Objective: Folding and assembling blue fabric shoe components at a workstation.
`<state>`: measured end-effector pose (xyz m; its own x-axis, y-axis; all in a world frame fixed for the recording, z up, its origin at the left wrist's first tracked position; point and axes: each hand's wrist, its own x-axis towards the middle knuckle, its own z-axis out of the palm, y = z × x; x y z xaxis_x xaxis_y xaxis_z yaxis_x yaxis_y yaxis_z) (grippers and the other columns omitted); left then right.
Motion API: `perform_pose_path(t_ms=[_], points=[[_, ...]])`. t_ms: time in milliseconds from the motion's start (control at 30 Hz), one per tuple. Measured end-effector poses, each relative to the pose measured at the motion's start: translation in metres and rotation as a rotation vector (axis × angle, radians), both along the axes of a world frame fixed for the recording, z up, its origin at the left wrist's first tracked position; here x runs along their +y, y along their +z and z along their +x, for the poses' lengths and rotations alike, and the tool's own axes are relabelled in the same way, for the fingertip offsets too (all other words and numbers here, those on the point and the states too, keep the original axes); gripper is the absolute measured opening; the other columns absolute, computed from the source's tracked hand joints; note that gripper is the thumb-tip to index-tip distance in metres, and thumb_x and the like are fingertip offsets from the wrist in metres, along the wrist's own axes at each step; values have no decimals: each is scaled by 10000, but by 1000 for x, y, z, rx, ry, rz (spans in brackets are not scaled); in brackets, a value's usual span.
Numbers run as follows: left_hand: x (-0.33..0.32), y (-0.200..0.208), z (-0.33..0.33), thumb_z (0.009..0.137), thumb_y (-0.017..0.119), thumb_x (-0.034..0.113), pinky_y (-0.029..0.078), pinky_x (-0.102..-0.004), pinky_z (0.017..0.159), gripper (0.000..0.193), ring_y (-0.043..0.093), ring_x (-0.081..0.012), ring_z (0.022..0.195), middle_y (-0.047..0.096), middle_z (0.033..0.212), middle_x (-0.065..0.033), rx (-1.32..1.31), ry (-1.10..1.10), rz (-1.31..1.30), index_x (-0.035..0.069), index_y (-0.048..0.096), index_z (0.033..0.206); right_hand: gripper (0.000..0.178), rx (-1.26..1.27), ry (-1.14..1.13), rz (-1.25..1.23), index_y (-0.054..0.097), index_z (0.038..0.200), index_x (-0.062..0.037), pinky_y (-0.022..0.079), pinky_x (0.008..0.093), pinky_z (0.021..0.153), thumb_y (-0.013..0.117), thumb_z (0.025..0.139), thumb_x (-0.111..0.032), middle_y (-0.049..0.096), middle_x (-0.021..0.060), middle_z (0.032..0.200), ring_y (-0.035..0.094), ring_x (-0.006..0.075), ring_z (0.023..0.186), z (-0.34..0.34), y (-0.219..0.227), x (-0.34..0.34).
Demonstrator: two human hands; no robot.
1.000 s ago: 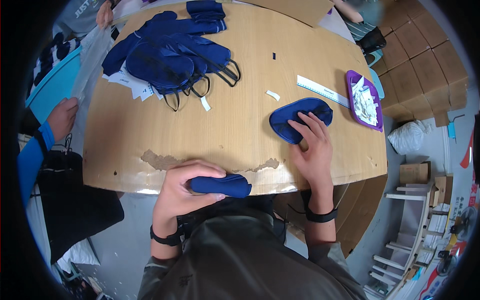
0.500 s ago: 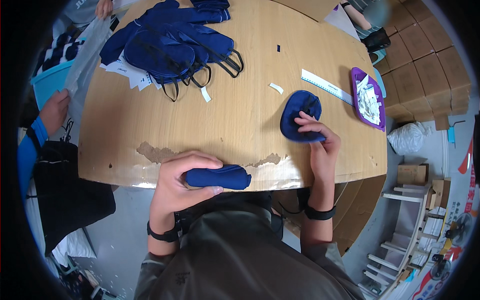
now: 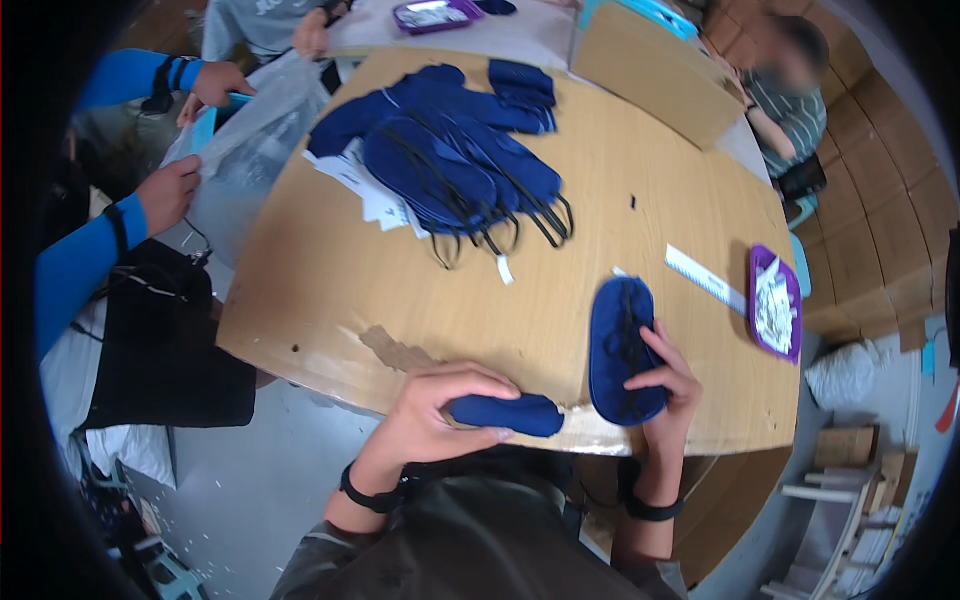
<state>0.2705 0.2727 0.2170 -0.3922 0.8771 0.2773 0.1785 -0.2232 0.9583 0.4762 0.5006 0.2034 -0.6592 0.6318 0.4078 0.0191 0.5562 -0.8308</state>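
At the table's near edge, my left hand (image 3: 428, 412) is closed round a rolled bundle of navy cloth (image 3: 512, 415), thumb below and fingers on top. To its right, my right hand (image 3: 672, 392) grips an oval navy fabric pad (image 3: 608, 345) with black straps. Its fingers lie over the pad's right side, and the pad stands lengthwise away from me. Farther off on the left, several similar navy oval pads (image 3: 425, 170) with black straps lie heaped on the table (image 3: 330, 275). White paper tags (image 3: 375, 205) stick out from under the heap.
A white ruler-like strip (image 3: 705, 278) lies beside a purple basket (image 3: 757, 290) of white labels on the right. A cardboard box (image 3: 655, 75) stands at the far edge. Co-workers' hands (image 3: 170, 193) hold a clear plastic bag (image 3: 262, 130) on the left; another person (image 3: 790, 105) sits far right.
My view has shifted, so the table appears lower and farther right. The pad in my right hand has turned and now shows its full length. My left hand keeps its hold on the bundle.
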Motion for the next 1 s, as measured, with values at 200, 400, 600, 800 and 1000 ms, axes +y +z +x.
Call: perform_pose_path(t_ms=[200,400,600,800,1000], points=[[-4,-5,2,741,810,5,530,-327,876,339,689,-244,1000,705,1077,-134,-36,-33,23,-3,701,1061,92,74,-100,-28,733,715,-69,382,467,1106,732,774,2,601,233,1310,492,404,1325,6,-13,1],[-8,-8,3,770,797,24,517,-330,874,348,676,-233,1012,694,1100,-111,-12,-40,39,17,681,1098,52,114,-96,-129,722,738,-11,454,431,1046,733,787,-1,562,264,1331,592,367,1215,5,-16,0],[-10,-8,3,766,802,47,519,-318,862,351,681,-228,991,695,1089,-99,22,-4,61,27,681,1095,30,74,-120,-79,725,757,5,470,423,1029,740,775,-14,603,264,1260,628,356,1158,3,-13,-1],[-7,-9,4,767,800,46,523,-319,860,350,682,-227,986,696,1076,-100,27,10,87,25,682,1095,16,50,-130,-13,727,764,7,488,420,1006,735,759,-5,629,268,1202,645,349,1121,3,-12,-3],[-10,-8,6,766,802,45,524,-321,865,346,680,-221,983,695,1076,-109,0,31,101,20,687,1091,79,-36,-174,149,732,799,0,503,400,964,728,721,2,664,249,1145,666,332,1067,0,-2,-16]])
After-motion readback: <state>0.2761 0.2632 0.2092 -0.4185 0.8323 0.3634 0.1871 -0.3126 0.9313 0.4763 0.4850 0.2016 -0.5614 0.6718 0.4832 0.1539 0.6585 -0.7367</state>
